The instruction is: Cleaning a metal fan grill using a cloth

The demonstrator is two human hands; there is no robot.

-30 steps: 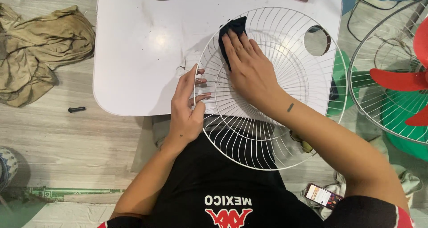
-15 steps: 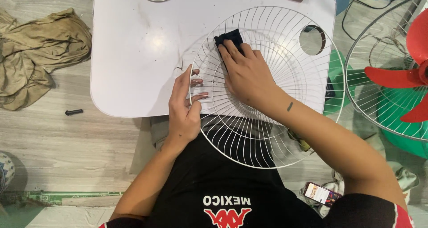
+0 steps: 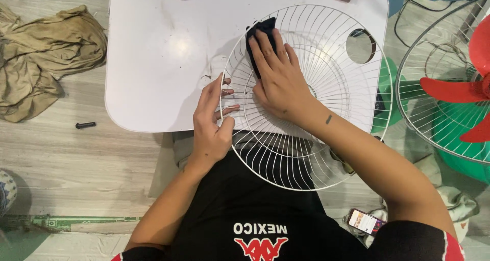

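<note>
I see my right hand [image 3: 278, 80] lying flat with the fingers spread inside a white wire fan guard [image 3: 326, 138], the fingertips pressing a dark cloth [image 3: 258, 31] against the wires at the guard's upper left. My left hand [image 3: 212, 123] clamps the guard's left rim, thumb on the outside and fingers curled through the wires, just beside the right hand. The guard rests half on a white table [image 3: 158, 62] and half over my lap, its far edge reaching close to the table's right corner. On the floor to the left lies a crumpled tan cloth [image 3: 41, 57], and near it a small black bolt [image 3: 85, 125]. To the right stands a fan with red blades [image 3: 459, 90], and a phone [image 3: 365, 221] lies by my right elbow.
</note>
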